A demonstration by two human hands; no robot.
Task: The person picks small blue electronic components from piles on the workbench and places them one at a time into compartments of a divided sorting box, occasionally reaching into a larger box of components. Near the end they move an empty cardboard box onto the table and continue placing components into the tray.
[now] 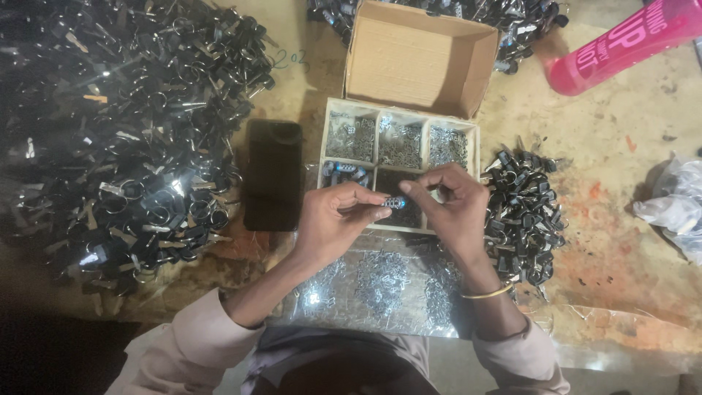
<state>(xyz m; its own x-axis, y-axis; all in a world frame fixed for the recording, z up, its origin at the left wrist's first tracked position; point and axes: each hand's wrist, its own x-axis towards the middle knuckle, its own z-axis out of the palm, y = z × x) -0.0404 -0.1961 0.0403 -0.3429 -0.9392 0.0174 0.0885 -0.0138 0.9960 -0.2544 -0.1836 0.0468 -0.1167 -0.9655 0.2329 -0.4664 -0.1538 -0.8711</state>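
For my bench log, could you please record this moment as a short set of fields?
left hand: pinches one end of a small dark cylindrical part
right hand: pinches the part's other end
below hands: compartmented wooden tray with small metal pieces
behind tray: open cardboard box
left of tray: black phone, large heap of black keys
right of tray: smaller key pile, pink bottle

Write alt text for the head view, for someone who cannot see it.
Both hands, left hand and right hand, pinch a small blue-and-silver cylindrical part between their fingertips above a divided wooden tray of small metal pieces. A black phone lies left of the tray, and heaps of black-headed keys cover the table.
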